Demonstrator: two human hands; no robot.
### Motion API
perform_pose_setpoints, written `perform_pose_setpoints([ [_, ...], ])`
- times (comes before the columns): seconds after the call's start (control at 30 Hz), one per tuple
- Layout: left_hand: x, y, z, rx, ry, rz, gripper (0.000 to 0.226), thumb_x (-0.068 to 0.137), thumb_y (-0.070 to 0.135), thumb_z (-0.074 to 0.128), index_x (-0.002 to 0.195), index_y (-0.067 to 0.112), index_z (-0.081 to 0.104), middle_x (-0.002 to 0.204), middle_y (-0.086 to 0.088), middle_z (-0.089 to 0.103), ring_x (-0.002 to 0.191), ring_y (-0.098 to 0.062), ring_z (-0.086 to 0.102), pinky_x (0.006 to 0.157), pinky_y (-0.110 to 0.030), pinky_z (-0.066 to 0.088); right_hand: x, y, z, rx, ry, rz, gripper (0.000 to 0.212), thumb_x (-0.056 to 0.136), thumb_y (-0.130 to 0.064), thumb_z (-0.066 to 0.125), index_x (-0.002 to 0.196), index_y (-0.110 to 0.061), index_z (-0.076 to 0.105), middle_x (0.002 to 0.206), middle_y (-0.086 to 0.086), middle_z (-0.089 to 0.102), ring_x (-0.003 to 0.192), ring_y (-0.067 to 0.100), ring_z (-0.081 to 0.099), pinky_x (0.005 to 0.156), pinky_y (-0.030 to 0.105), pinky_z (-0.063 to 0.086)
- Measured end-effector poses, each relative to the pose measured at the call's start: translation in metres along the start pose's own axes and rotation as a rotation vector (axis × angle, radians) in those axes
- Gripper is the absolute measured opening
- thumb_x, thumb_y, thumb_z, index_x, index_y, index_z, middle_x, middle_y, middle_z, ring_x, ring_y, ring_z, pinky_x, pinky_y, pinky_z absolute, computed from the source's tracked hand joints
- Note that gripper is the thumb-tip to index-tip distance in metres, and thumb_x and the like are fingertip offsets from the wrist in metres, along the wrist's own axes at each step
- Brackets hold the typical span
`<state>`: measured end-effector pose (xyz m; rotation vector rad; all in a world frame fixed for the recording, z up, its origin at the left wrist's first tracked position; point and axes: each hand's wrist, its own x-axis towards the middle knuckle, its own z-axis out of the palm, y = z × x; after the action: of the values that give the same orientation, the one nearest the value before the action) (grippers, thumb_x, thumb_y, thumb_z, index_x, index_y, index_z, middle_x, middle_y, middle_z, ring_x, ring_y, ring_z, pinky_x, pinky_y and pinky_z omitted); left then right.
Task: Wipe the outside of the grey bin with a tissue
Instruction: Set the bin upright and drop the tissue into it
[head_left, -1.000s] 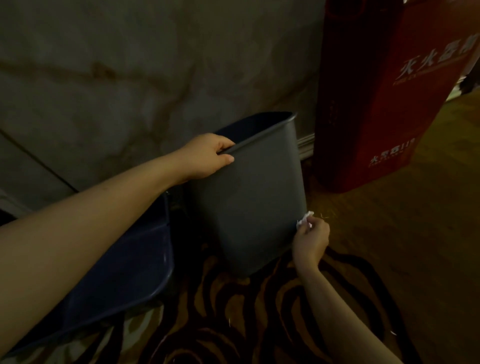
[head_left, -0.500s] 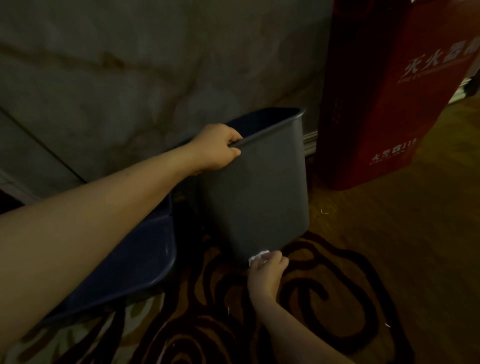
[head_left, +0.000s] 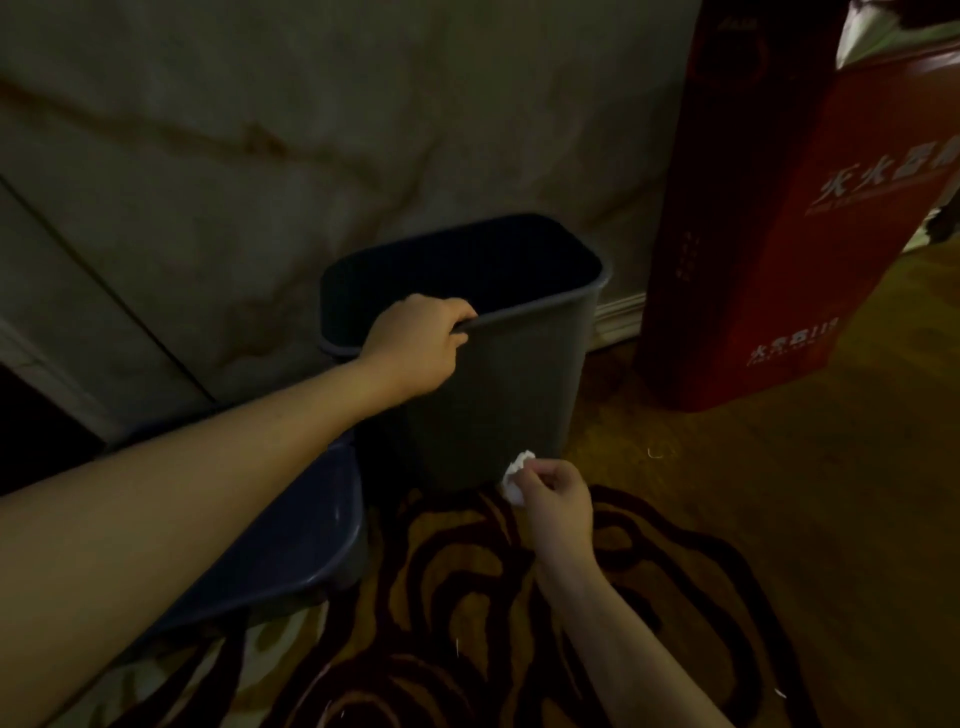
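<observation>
The grey bin stands on the floor near the wall, its dark opening facing up. My left hand grips the near rim of the bin, fingers curled over the edge. My right hand pinches a crumpled white tissue and holds it against the lower front corner of the bin, just above the floor.
A second dark blue bin lies under my left forearm at the left. A tall red box with white lettering stands right of the grey bin. A patterned carpet covers the floor, and a marbled wall is behind.
The bin has been turned and set more upright, so its opening now shows. My right hand with the tissue went from the bin's right edge to its bottom, then slightly right along the lower edge.
</observation>
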<state>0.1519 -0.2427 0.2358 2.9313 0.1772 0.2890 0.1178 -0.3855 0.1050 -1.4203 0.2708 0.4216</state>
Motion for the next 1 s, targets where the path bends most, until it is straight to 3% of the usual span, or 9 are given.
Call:
perform_pose_setpoints([
  [0.17,-0.019,-0.022,0.015,0.044,-0.013,-0.006,0.030,0.091,0.023,0.044,0.117,0.019,0.059,0.105,-0.004,0.069,0.092,-0.018,0.063,0.070,-0.025,0.040,-0.012,-0.032,-0.008,0.053,0.031,-0.195,0.010,0.085,-0.014,0.060,0.091,-0.022,0.058,0.088,-0.005,0.062,0.078,0.009,0.061,0.060,0.020,0.044],
  [0.27,-0.028,-0.028,0.016,-0.014,-0.028,-0.012,0.031,0.091,0.025,0.043,0.118,0.020,0.058,0.104,-0.002,0.069,0.091,-0.015,0.063,0.070,-0.024,0.041,-0.015,-0.051,-0.009,-0.027,0.023,-0.387,0.014,0.086,-0.015,0.060,0.086,-0.028,0.055,0.089,-0.007,0.061,0.078,0.006,0.061,0.061,0.018,0.044],
  [0.43,-0.020,-0.026,0.006,-0.114,-0.190,-0.043,0.034,0.091,0.028,0.045,0.124,0.022,0.054,0.114,-0.001,0.065,0.098,-0.013,0.061,0.080,-0.027,0.049,-0.007,-0.089,0.002,-0.209,-0.029,-0.683,0.021,0.087,-0.018,0.058,0.087,-0.038,0.053,0.088,-0.012,0.061,0.080,-0.004,0.061,0.059,0.013,0.051],
  [0.53,-0.018,-0.031,0.000,-0.098,-0.254,-0.072,0.039,0.090,0.038,0.046,0.124,0.022,0.054,0.112,-0.001,0.066,0.094,-0.011,0.062,0.078,-0.025,0.049,0.009,-0.109,0.012,-0.340,-0.051,-0.795,0.014,0.088,-0.019,0.058,0.093,-0.032,0.055,0.089,-0.013,0.060,0.080,-0.008,0.060,0.063,0.004,0.048],
  [0.6,-0.021,-0.039,-0.004,-0.129,-0.241,-0.113,0.041,0.088,0.044,0.044,0.119,0.022,0.058,0.105,0.000,0.068,0.086,-0.010,0.062,0.074,-0.025,0.051,0.020,-0.121,0.023,-0.447,-0.060,-0.854,0.012,0.089,-0.019,0.058,0.097,-0.027,0.056,0.088,-0.014,0.059,0.079,-0.011,0.058,0.062,0.001,0.045],
  [0.67,-0.024,-0.052,-0.011,-0.219,-0.119,-0.158,0.039,0.089,0.045,0.043,0.113,0.021,0.064,0.101,-0.001,0.070,0.085,-0.011,0.063,0.071,-0.025,0.050,0.033,-0.135,0.037,-0.563,-0.061,-0.917,0.011,0.088,-0.018,0.059,0.097,-0.025,0.057,0.087,-0.015,0.058,0.077,-0.008,0.057,0.058,0.004,0.045],
  [0.8,-0.020,-0.093,-0.023,-0.215,0.251,-0.280,0.032,0.092,0.028,0.044,0.109,0.012,0.066,0.105,-0.011,0.070,0.094,-0.024,0.064,0.077,-0.031,0.049,0.063,-0.158,0.079,-0.830,-0.149,-0.914,0.005,0.087,-0.015,0.059,0.092,-0.017,0.057,0.088,-0.002,0.057,0.070,-0.001,0.051,0.052,0.008,0.036],
  [0.9,-0.016,-0.115,-0.021,-0.197,0.274,-0.356,0.032,0.091,0.018,0.043,0.114,0.009,0.063,0.113,-0.013,0.064,0.104,-0.027,0.058,0.087,-0.031,0.044,0.080,-0.161,0.114,-1.093,-0.334,-0.767,0.007,0.088,-0.009,0.057,0.091,-0.003,0.059,0.095,0.011,0.061,0.078,0.019,0.057,0.059,0.022,0.042],
  [1.0,-0.017,-0.122,-0.019,-0.246,0.248,-0.431,0.031,0.089,0.014,0.044,0.115,0.007,0.061,0.113,-0.013,0.057,0.110,-0.027,0.049,0.091,-0.029,0.037,0.086,-0.157,0.142,-1.298,-0.473,-0.570,0.011,0.089,-0.007,0.053,0.093,0.001,0.059,0.098,0.019,0.062,0.084,0.027,0.057,0.065,0.030,0.043],
])
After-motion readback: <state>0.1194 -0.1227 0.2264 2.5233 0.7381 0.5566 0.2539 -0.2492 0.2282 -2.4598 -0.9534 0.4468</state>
